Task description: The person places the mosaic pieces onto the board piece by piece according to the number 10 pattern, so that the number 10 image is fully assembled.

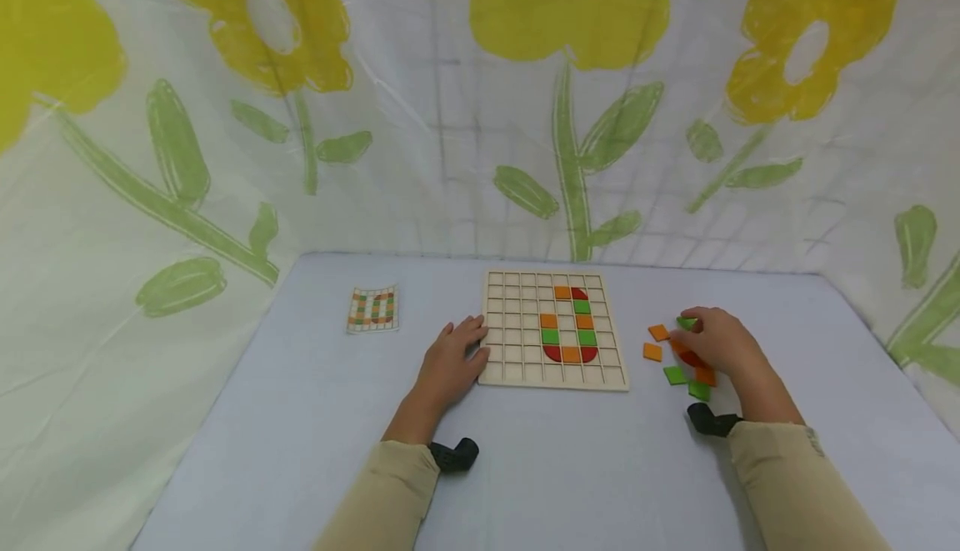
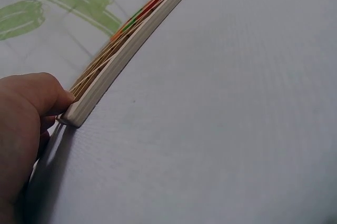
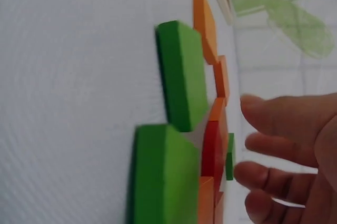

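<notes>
A wooden grid board (image 1: 514,326) lies flat, with orange, green and red tiles set in a ring-like shape on its right half. My left hand (image 1: 448,363) rests at the board's left edge, its fingers reaching to the rim. In the left wrist view, the thumb (image 2: 55,95) touches the board's near corner (image 2: 79,116). Right of the board, my right hand (image 1: 722,341) hovers over loose tiles, fingers bent and apart and holding nothing. Its fingertips are close to a green tile (image 1: 686,323). A red tile (image 3: 211,147) shows beside them in the right wrist view, and the hand partly hides the pile.
A small pattern card (image 1: 372,309) with a coloured grid lies left of the board. Loose orange tiles (image 1: 652,352) and green tiles (image 1: 675,376) lie between the board and my right hand. Behind the white table stands a curtain (image 1: 390,201) with painted flowers.
</notes>
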